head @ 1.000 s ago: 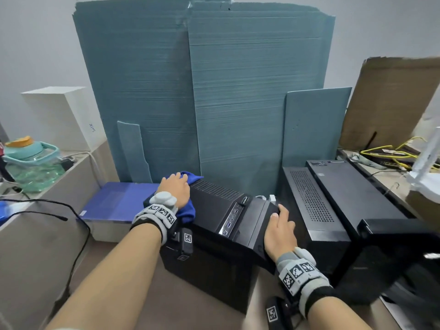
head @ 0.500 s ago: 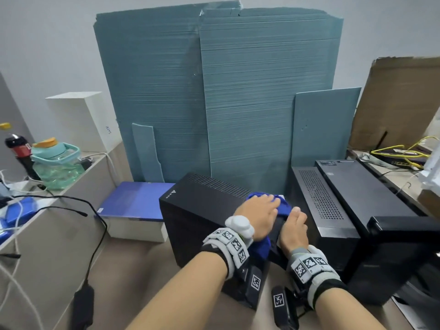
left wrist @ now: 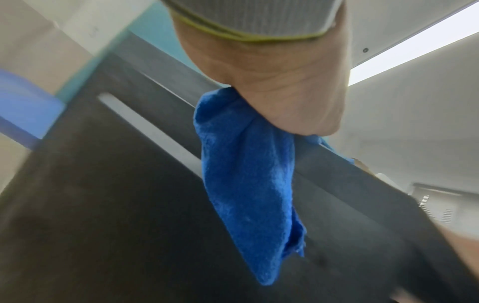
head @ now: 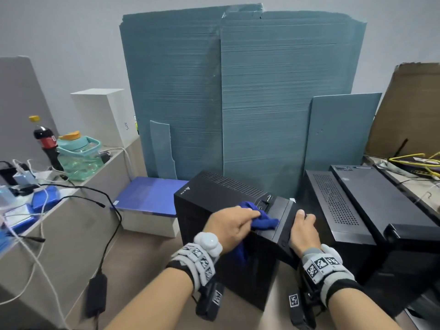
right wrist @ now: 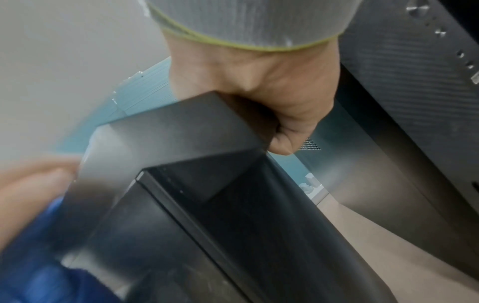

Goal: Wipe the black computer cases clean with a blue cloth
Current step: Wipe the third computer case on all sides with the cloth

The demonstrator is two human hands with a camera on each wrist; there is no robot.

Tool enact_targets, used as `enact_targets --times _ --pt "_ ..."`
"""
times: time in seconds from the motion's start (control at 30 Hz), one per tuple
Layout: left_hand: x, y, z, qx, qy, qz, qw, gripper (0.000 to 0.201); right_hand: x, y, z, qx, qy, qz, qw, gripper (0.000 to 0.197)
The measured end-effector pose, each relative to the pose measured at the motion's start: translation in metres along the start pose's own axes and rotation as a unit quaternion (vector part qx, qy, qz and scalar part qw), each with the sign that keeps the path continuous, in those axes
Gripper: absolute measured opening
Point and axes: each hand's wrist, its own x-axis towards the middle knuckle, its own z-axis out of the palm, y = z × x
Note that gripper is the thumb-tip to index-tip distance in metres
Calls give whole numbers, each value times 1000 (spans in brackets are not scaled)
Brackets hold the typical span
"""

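Moved: left hand (head: 229, 226) with cloth (head: 262, 219) back from case's right rear edge toward its front top | left hand: grips bunched cloth, pressing it on case (head: 214, 196) top, tail hanging down front | right hand (head: 303, 232): clasps case's right front corner | case: upright on floor, left of two more cases (head: 333, 206)

Three black cases: one (head: 221, 206) standing before the tall teal boards (head: 238, 91), and two more, one (head: 333, 206) just right of it and another (head: 381, 198) farther right. One blue cloth (head: 259, 219) lies on the first case. Two hands, left (head: 228, 228) and right (head: 303, 232), are on that case. Left of it: one blue box (head: 147, 198), one cola bottle (head: 45, 141), one green jug (head: 78, 156).
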Motion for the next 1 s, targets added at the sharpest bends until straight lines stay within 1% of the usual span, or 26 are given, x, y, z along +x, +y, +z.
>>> enact_targets --times 0.07,0.1,0.2,0.23,0.3,0.4,0.5,0.57,0.63,0.67,0.77,0.83,0.9,1.0 --pt "-5 -27 -23 33 5 -30 999 37 1 1 1 -9 -5 4 1000 48" --pt "-5 -37 -34 47 -7 -58 997 38 1 2 1 -15 -6 3 1000 48" --pt "6 -68 -53 85 -84 -166 979 42 1 3 0 -28 -8 -7 1000 49" --pt "13 -79 -55 91 -111 -186 972 44 0 3 0 -29 -8 -10 999 49" --pt "24 -99 -56 111 -149 -200 962 45 0 2 0 -34 -8 -12 999 48" --pt "38 -116 -60 156 -175 -227 945 43 -1 3 0 -36 -6 -10 999 46" --pt "51 -124 -57 164 -177 -254 937 39 -2 4 1 -38 -2 -12 999 45" --pt "59 -129 -53 162 -163 -274 934 39 -2 4 3 -43 0 -10 999 43" --pt "67 -125 -48 173 -172 -273 931 44 -2 3 5 -48 5 -7 999 42" --pt "70 -120 -42 167 -181 -262 933 46 -2 4 5 -50 9 -5 999 41" --pt "74 -91 -23 82 -179 -217 956 46 -2 4 5 -53 13 -6 998 40" --pt "74 -67 -13 39 -174 -163 970 42 -2 4 6 -55 15 -5 998 39" --pt "72 -47 -7 17 -144 -105 984 35 -2 4 6 -56 16 -4 998 39" --pt "66 -25 -6 -29 -114 -61 991 21 -2 3 6 -53 17 -1 998 38"
